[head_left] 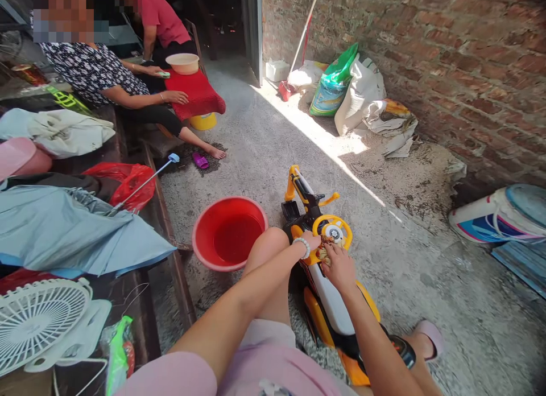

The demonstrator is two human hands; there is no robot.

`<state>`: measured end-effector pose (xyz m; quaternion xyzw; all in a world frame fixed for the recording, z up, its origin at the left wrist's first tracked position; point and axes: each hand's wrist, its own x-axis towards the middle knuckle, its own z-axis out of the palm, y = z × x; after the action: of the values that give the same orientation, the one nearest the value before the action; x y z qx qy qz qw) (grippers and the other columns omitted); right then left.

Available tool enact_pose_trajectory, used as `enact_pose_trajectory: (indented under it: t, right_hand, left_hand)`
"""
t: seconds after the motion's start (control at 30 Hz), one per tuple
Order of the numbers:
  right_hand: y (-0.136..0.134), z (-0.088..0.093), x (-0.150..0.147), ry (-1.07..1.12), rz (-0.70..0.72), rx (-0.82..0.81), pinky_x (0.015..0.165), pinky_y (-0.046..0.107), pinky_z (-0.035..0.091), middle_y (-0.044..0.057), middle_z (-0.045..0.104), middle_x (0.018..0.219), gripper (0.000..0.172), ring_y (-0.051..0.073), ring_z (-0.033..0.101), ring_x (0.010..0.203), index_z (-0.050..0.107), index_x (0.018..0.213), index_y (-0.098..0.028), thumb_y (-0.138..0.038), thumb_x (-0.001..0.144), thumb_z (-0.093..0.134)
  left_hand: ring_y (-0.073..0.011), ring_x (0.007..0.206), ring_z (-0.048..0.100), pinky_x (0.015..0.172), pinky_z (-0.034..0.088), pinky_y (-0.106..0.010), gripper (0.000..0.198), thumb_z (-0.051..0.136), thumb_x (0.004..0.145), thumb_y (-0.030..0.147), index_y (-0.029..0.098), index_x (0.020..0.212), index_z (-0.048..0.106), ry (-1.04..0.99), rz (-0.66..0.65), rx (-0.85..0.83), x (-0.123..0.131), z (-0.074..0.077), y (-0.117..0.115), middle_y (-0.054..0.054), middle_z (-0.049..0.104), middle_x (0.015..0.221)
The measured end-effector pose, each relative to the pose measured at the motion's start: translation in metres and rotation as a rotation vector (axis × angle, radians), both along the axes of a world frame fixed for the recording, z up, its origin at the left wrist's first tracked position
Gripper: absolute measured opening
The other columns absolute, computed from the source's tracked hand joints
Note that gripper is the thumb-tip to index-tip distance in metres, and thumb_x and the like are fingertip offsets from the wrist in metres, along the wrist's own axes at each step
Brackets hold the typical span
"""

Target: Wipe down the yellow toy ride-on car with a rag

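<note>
Both hands meet in front of the yellow steering wheel [346,230] of a yellow, white and black ride-on toy [335,305]. My left hand [313,240], with a beaded bracelet at the wrist, has its fingers closed on a small brown and yellowish item [326,249], too small to identify. My right hand [340,265] touches the same item from the right with bent fingers. A red basin [230,231] with dark reddish contents stands on the ground to the left of my knee.
On the left, a bench holds a blue umbrella [77,228] and a white fan [42,322]. Two people sit at the upper left near a red cloth [194,97]. Sacks [335,86] lean by the brick wall; a paint bucket [503,214] lies right.
</note>
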<state>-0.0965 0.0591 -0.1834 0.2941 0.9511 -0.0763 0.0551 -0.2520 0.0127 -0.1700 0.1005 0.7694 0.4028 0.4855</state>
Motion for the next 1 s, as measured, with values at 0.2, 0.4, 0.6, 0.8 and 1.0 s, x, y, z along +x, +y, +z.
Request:
enact_pose_trajectory:
  t: [0.2,0.4,0.6,0.8,1.0]
  right_hand:
    - [0.003,-0.002,0.0,-0.044,-0.015,0.019,0.096,0.043,0.052,0.012,0.058,0.152,0.058,0.033,0.054,0.135,0.058,0.148,-0.022,-0.026,0.09,0.061]
    - [-0.002,0.006,0.0,-0.075,0.005,0.05,0.097,0.042,0.054,0.012,0.057,0.153,0.059,0.032,0.055,0.135,0.056,0.149,-0.023,-0.028,0.091,0.06]
    - [0.004,-0.003,0.003,-0.054,0.039,0.084,0.093,0.043,0.056,0.014,0.059,0.149,0.057,0.034,0.057,0.132,0.058,0.148,-0.021,-0.031,0.092,0.056]
    - [0.011,0.002,-0.005,-0.089,0.069,0.09,0.094,0.041,0.055,0.014,0.066,0.139,0.052,0.032,0.063,0.123,0.063,0.143,-0.022,-0.034,0.092,0.057]
    - [0.011,0.003,-0.006,-0.094,0.077,0.069,0.091,0.04,0.054,0.014,0.063,0.141,0.052,0.031,0.061,0.123,0.061,0.144,-0.022,-0.034,0.094,0.055]
  left_hand:
    - [-0.0246,0.125,0.066,0.111,0.052,-0.042,0.038,0.051,0.1,0.026,0.018,0.135,0.063,0.287,-0.084,0.626,0.003,0.045,-0.078,-0.014,0.069,0.136]
    - [-0.0276,0.139,0.054,0.121,0.042,-0.054,0.043,0.053,0.095,0.019,0.023,0.137,0.061,0.943,0.0,0.643,-0.002,0.024,-0.27,-0.015,0.061,0.143]
    - [-0.0291,0.106,0.068,0.097,0.059,-0.055,0.029,0.051,0.081,0.026,0.022,0.107,0.062,0.949,0.547,-0.109,-0.001,-0.035,-0.465,-0.01,0.067,0.105]
    - [-0.0298,0.105,0.065,0.09,0.06,-0.049,0.03,0.054,0.077,0.032,0.023,0.106,0.056,1.027,0.66,-0.161,-0.001,-0.015,-0.492,-0.011,0.062,0.11]
    - [-0.0383,0.137,0.047,0.115,0.037,-0.062,0.041,0.056,0.08,0.025,0.013,0.119,0.057,1.282,0.665,-0.62,-0.046,0.063,-0.497,-0.022,0.056,0.135]
